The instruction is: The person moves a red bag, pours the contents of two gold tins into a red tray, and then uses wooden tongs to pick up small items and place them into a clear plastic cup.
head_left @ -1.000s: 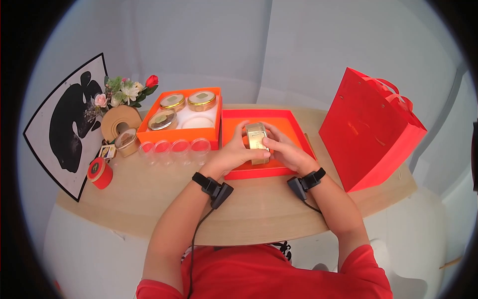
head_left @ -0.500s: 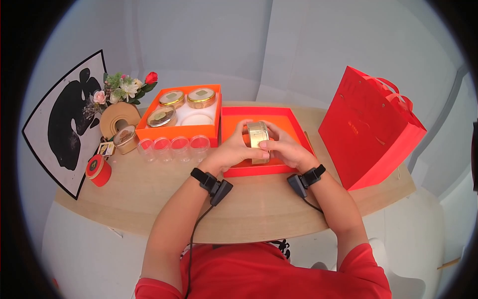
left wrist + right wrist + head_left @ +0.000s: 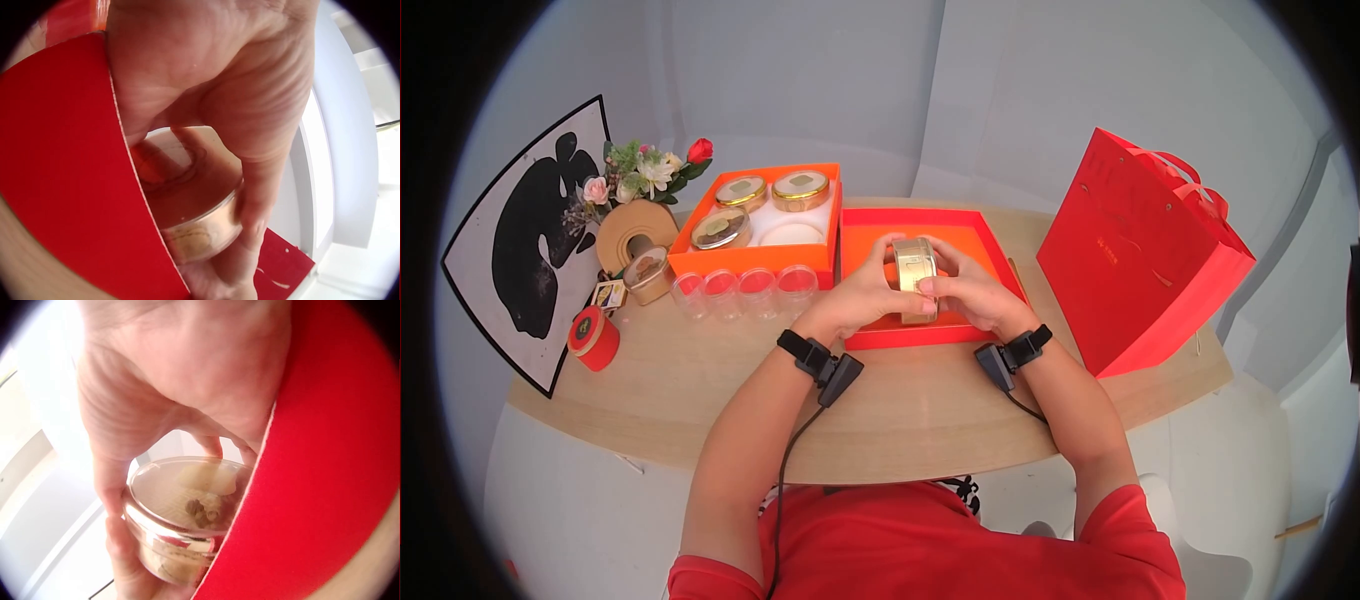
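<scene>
A round clear jar (image 3: 915, 268) with a gold band stands on its edge between both hands, over the red box lid (image 3: 960, 336) with its orange inside. My left hand (image 3: 865, 297) grips it from the left, thumb across the near side. From the right, my right hand (image 3: 978, 297) holds it with curled fingers, its thumb near the left thumb tip. In the left wrist view the jar's flat face (image 3: 187, 165) shows, partly hidden by the lid's red wall (image 3: 69, 169). Through the other face (image 3: 194, 487), in the right wrist view, small dried pieces are visible.
At left, an orange box (image 3: 745, 263) holds three gold-rimmed jars and a vacant round recess in white foam. Several clear cups (image 3: 755, 292) stand before it. Further left are another jar (image 3: 648, 275), a red tin (image 3: 595, 340) and flowers (image 3: 640, 175). A red bag (image 3: 1140, 255) stands right.
Both hands keep hold of the jar in nearly the same place over the lid. The head view has shifted slightly, moving the table's things a little up and left in the picture.
</scene>
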The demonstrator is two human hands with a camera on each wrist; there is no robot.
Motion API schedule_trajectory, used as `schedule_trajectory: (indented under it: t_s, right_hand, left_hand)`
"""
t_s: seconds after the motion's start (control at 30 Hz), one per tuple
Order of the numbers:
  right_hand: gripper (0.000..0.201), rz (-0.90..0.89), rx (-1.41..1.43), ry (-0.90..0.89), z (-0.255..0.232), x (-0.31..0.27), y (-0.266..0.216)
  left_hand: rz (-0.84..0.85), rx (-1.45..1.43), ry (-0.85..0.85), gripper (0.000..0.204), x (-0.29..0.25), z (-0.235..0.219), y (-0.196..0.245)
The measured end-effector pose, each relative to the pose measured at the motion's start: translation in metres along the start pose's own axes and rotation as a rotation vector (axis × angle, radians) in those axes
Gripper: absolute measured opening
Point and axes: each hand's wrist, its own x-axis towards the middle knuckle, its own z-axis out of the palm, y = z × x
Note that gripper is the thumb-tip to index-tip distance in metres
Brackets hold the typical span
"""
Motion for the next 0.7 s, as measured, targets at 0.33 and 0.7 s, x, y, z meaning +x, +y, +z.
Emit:
schedule_trajectory:
  t_s: [0.33, 0.7]
  right_hand:
    - [0.109, 0.014, 0.008, -0.029, -0.0012, 0.0008, 0.0011]
    - [0.104, 0.024, -0.002, -0.037, -0.001, -0.0009, 0.0002]
  left_hand:
    - [-0.016, -0.021, 0.038, 0.123, 0.0009, 0.0008, -0.0023]
    - [-0.042, -0.022, 0.027, 0.12, -0.0027, 0.0013, 0.0016]
